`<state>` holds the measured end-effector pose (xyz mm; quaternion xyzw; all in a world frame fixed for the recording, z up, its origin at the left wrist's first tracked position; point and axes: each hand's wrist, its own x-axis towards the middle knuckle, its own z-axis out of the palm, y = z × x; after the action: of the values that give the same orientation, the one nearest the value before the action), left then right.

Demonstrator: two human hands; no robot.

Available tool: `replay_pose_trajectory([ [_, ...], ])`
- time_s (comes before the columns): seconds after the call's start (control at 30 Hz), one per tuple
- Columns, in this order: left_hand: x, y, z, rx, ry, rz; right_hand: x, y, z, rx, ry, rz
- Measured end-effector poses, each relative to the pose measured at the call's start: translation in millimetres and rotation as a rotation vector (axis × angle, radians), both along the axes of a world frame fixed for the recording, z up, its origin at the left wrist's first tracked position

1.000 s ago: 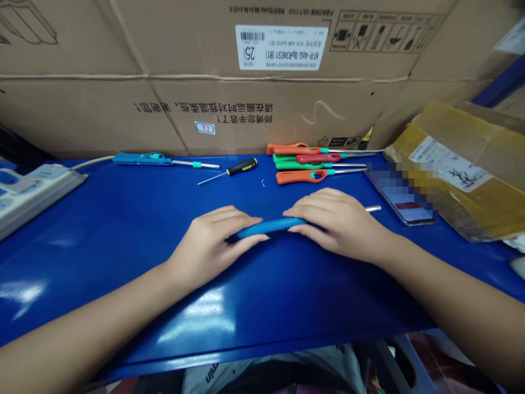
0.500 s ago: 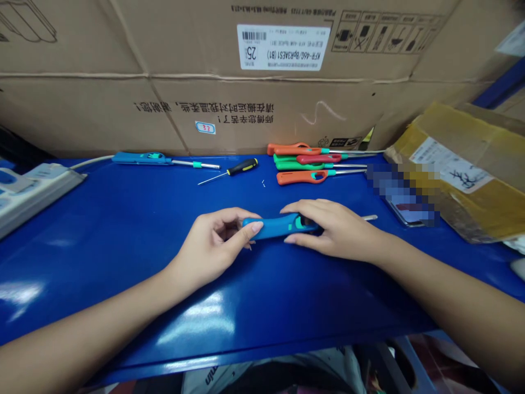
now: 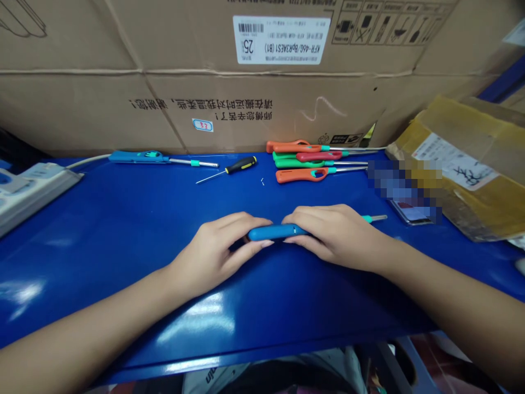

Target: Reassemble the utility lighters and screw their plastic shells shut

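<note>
Both my hands hold a blue long-nosed lighter point(image 3: 274, 232) level above the blue table, its narrow edge turned up toward me. My left hand point(image 3: 221, 241) pinches the rounded handle end between thumb and fingers. Around the trigger end, my right hand point(image 3: 332, 232) is closed and covers that part. The lighter's metal tube with a green collar sticks out to the right, past my right hand. Farther back lies a screwdriver point(image 3: 241, 165) with a black and yellow handle. Another blue lighter point(image 3: 137, 157) rests to its left.
Several orange, red and green lighters point(image 3: 301, 175) lie in a pile at the back. Behind stands a large cardboard box point(image 3: 205, 87). At right are a phone point(image 3: 414, 213) and a taped carton point(image 3: 447, 213); at left, a white power strip point(image 3: 36, 191). Tiny white bits point(image 3: 263, 181) lie mid-table.
The blue lighter has been rolled in my hands, from its broad side to its narrow edge. My left fingers now lie over its top, and more of the tube shows at right.
</note>
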<state>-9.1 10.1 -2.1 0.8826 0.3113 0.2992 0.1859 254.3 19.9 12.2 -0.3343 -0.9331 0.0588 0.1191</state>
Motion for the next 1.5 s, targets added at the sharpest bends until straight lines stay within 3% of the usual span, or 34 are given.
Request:
replay_pose_trajectory([
  [0.13, 0.4, -3.1, 1.7, 0.002, -0.002, -0.049, 0.9, -2.6, 1.3, 0.01, -0.004, 0.013],
  [0.33, 0.9, -4.3, 1.4, 0.089, 0.051, -0.02, -0.8, -6.9, 5.2, 0.024, -0.018, 0.002],
  [0.53, 5.9, -11.5, 2.5, 0.063, 0.038, -0.124, -6.7, -8.9, 2.8, -0.023, -0.025, 0.092],
  [0.7, 5.6, -7.7, 6.7, -0.162, 0.005, -0.011, -4.0, -1.6, 3.6, -0.146, 0.015, -0.001],
  [0.8, -1.5, 5.0, 4.9, -0.202, -0.008, 0.107, 6.1, 9.0, 5.9, -0.191, 0.002, -0.075],
  [0.93, -8.8, 15.5, 4.8, -0.159, -0.021, 0.122, 18.5, 18.4, 9.1, -0.245, 0.024, -0.055],
  [1.17, -7.8, 8.1, 11.8, -0.058, -0.009, 0.119, 20.6, 15.9, 16.5, -0.271, 0.057, -0.057],
  [1.37, -9.2, 7.6, 10.3, 0.029, -0.007, 0.1, 21.5, 19.9, 9.1, -0.178, 0.013, -0.045],
  [1.43, -7.5, 6.2, 11.4, -0.05, -0.039, 0.121, 21.3, 20.2, 7.2, -0.178, 0.009, -0.053],
  [1.5, -3.8, 5.4, 11.7, -0.239, -0.135, 0.174, 19.8, 19.4, 6.1, -0.176, 0.012, -0.085],
])
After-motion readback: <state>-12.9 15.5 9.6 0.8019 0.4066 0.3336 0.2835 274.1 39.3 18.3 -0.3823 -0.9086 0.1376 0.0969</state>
